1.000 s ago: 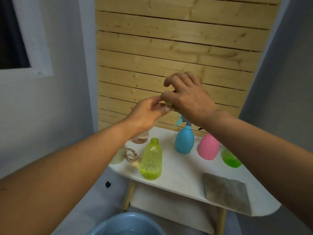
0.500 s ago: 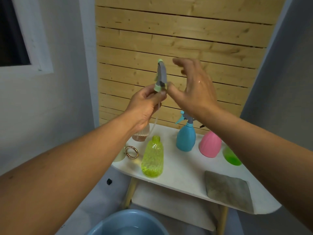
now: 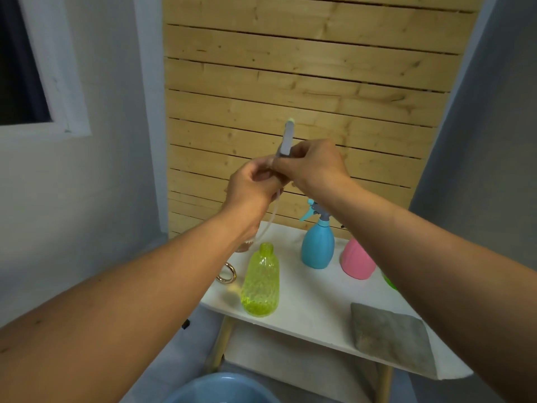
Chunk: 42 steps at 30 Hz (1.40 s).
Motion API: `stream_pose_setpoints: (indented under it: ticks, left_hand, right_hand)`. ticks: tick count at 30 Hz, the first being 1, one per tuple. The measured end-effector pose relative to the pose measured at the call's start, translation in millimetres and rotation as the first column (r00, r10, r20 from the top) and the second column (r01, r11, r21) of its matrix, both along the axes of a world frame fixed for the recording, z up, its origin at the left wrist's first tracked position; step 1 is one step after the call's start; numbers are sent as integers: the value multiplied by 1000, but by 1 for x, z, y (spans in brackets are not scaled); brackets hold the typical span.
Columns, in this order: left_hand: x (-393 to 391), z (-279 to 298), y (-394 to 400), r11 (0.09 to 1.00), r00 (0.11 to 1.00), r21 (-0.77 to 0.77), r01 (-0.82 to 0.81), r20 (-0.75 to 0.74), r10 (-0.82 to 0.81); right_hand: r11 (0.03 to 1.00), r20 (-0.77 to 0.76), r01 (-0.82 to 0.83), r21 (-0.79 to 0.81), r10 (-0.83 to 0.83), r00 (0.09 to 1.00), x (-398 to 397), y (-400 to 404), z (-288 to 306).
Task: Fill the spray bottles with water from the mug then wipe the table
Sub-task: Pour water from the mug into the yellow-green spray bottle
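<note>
Both hands, left hand (image 3: 250,190) and right hand (image 3: 315,167), pinch a grey spray top (image 3: 285,141) with a thin tube. Below the fingers stands the open yellow bottle (image 3: 261,282) on the white table (image 3: 313,312), near a blue bottle (image 3: 317,245) and a grey cloth (image 3: 389,335).

Readable text: none in this view.
Yellow-green bottle (image 3: 261,282): textured plastic, no label or print.
Blue spray bottle (image 3: 317,247): plain body, no brand showing.
Pink bottle (image 3: 356,261): plain (partly hidden by the forearm).
Grey cloth (image 3: 390,338): no tag or marking.
Wooden wall panel (image 3: 305,91): bare planks, no sign or number.
</note>
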<state>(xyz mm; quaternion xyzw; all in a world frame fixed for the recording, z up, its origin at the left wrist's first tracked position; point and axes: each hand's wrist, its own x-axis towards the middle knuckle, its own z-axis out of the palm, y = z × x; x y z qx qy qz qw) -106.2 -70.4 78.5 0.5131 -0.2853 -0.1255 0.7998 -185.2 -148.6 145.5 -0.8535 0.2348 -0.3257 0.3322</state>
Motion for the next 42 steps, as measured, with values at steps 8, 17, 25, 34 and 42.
stream_pose_setpoints:
  ticks: [8, 17, 25, 34, 42]
  left_hand:
    - [18, -27, 30, 954, 981, 289, 84, 146, -130]
    - [29, -95, 42, 725, 949, 674, 141, 115, -292]
    - [19, -135, 35, 644, 959, 764, 39, 151, -238]
    - [5, -171, 29, 739, 982, 673, -41, 165, -95]
    - [-5, -169, 62, 794, 982, 606, -50, 176, -72]
  right_hand:
    - [992, 92, -120, 40, 116, 989, -7, -8, 14]
    - [984, 78, -155, -92, 162, 984, -13, -3, 9]
    - [980, 45, -171, -97, 176, 983, -10, -2, -17]
    - [973, -42, -230, 22, 231, 972, -7, -7, -49]
    - [932, -43, -359, 43, 360, 932, -22, 5, -60]
